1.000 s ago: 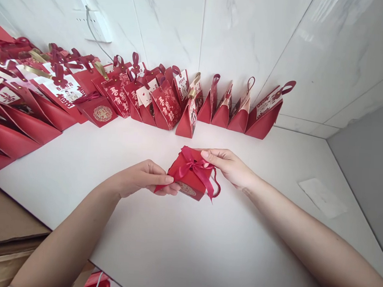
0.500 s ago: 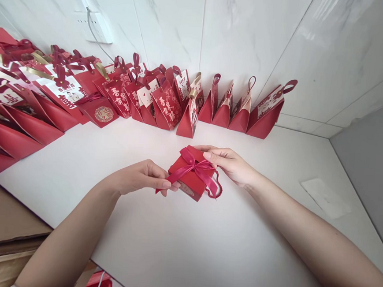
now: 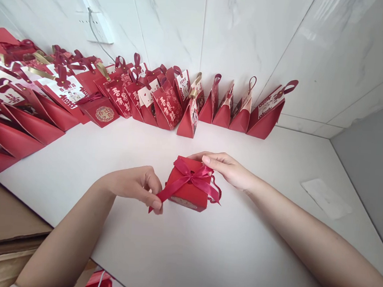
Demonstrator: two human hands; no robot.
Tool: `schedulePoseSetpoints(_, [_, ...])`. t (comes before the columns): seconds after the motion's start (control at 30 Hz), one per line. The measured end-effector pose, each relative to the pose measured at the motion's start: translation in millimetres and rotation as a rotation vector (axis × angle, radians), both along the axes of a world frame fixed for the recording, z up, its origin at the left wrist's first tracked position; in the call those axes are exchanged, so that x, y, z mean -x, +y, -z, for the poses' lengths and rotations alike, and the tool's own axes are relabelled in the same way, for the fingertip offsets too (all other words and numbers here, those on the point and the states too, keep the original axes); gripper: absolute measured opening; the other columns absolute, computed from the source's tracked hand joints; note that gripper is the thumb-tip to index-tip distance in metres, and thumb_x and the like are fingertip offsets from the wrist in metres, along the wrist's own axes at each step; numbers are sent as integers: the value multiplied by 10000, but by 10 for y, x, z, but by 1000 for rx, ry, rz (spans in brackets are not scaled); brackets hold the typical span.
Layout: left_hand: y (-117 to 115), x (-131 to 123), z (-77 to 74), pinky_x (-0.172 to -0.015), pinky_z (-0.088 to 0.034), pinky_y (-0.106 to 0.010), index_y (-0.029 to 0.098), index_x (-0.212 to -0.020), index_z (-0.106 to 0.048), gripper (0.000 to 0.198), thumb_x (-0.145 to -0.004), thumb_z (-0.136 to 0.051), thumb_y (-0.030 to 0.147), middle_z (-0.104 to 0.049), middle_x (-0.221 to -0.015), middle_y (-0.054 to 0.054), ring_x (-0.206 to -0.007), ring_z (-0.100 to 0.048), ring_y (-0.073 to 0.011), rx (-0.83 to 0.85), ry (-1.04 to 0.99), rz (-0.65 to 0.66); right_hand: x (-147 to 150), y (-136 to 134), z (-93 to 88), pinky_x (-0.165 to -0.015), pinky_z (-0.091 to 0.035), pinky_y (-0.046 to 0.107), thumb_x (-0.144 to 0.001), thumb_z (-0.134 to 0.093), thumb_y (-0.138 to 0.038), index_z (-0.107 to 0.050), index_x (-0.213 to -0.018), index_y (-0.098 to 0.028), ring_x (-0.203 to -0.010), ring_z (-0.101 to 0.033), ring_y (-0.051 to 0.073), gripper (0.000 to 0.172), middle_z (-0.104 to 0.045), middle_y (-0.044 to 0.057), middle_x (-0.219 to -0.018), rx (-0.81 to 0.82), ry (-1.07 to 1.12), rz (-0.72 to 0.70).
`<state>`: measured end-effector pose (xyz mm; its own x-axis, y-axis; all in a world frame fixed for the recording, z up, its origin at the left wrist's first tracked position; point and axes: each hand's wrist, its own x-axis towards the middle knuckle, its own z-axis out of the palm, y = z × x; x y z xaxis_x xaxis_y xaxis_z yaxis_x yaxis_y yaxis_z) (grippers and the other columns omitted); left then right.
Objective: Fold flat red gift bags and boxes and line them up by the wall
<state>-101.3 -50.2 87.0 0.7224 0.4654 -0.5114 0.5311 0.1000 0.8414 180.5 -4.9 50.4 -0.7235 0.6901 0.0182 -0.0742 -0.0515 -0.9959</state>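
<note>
1. A small red cardboard box (image 3: 187,192) tied with a red satin ribbon (image 3: 190,177) sits mid-way across the white tabletop (image 3: 203,250).
2. The left hand (image 3: 135,185) pinches a ribbon tail tight between thumb and forefinger at the box's near-left corner.
3. The right hand (image 3: 231,169) lays its fingers on the box's far top edge; whether it clamps cannot be told.
4. Behind, red paper gift bags (image 3: 187,112) line the white tiled wall (image 3: 240,32), well apart.
5. A white paper slip (image 3: 326,198) lies to the right, and brown cardboard sheets (image 3: 2,221) at the lower left.
</note>
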Motion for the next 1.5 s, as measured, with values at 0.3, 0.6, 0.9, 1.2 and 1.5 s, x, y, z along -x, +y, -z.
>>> schedulePoseSetpoints(0.3, [23, -209, 104, -729, -447, -253, 207, -860, -584, 369, -874, -564, 575, -610, -927, -29, -867, -552, -168, -596, -59, -814, 20, -54, -24, -1033, -396, 368, -915, -606, -511, -703, -750, -185, -1224, -553, 251, 378, -592, 72, -1335, -74, -1, 43])
schedulePoseSetpoints(0.6, [-195, -581, 273, -992, -486, -394, 325, -1353, -428, 670, -774, -755, 408, -399, -1490, -70, -1239, -523, -265, -465, -251, -669, 63, -149, 2, -941, -462, 374, -877, -677, -448, -560, -703, -197, -1185, -567, 241, 328, -548, 63, -1351, -130, 99, 91])
schedulePoseSetpoints(0.9, [-173, -504, 175, -1093, -398, -437, 239, -1086, -542, 440, -743, -793, 351, -339, -1530, -116, -1347, -445, -293, -582, -231, -478, -1, -86, -96, -833, -469, 329, -905, -609, -493, -595, -999, -237, -1009, -579, 193, 273, -606, 48, -1136, -271, -54, 218])
schedulePoseSetpoints(1.2, [-157, -484, 146, -1105, -354, -479, 226, -934, -460, 484, -673, -840, 370, -352, -1522, -117, -1370, -412, -316, -540, -170, -459, -342, -2, -409, -608, -464, 301, -828, -604, -666, -696, -609, -186, -554, -564, 163, 535, -653, 48, -606, -171, -607, -222])
schedulePoseSetpoints(1.5, [-159, -462, 124, -1083, -372, -448, 222, -881, -468, 459, -667, -841, 380, -431, -1464, -126, -1421, -338, -322, -646, -144, -404, -284, -212, -434, -505, -407, 264, -788, -714, -539, -762, -731, -238, -571, -563, 153, 311, -676, 15, -654, -171, -516, -301])
